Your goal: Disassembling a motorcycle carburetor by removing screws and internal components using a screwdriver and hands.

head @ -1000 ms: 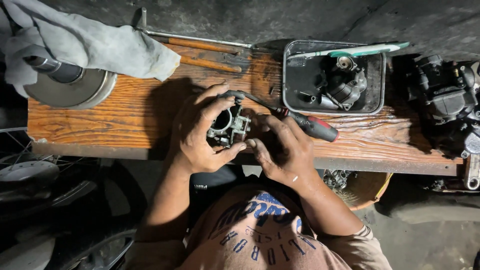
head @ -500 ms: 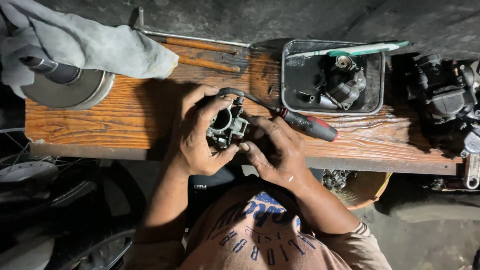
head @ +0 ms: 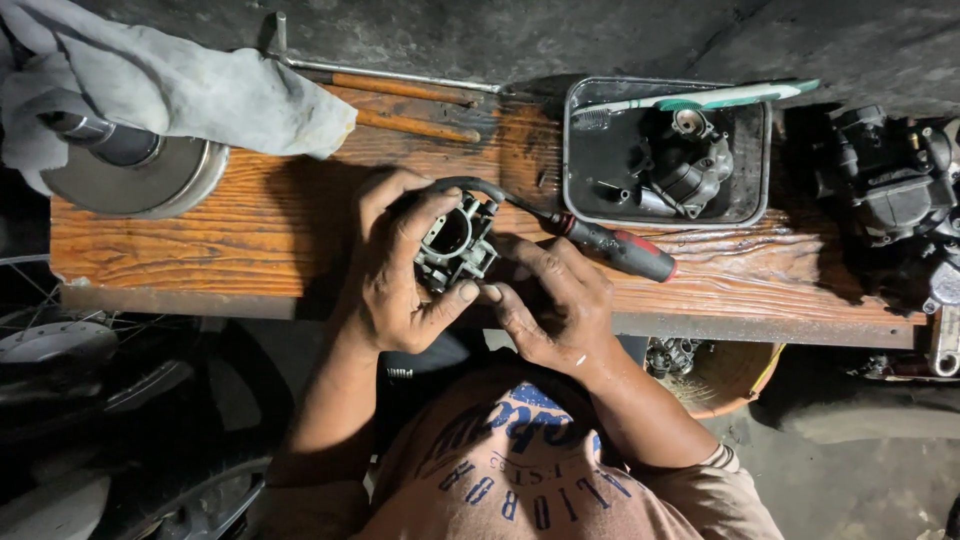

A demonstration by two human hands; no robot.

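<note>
While the left hand (head: 400, 270) wraps closed around the carburetor body (head: 455, 243) above the bench (head: 200, 240) edge, the right hand (head: 555, 310), fingers half-curled, touches its lower right side.

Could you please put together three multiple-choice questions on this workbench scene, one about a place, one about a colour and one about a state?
1. Where does the toothbrush lie?
A. across the top rim of the metal tray
B. on the floor
C. under the cloth

2. What colour is the screwdriver handle?
A. yellow
B. red and black
C. white

3. How is the carburetor body held?
A. lying alone in the tray
B. hanging from a hook
C. gripped in the left hand, right hand touching it

Answers: 1 A, it spans the tray's upper edge. 2 B, the grip shows red with black. 3 C, left fingers wrap it, with right fingertips at its lower edge.
</note>
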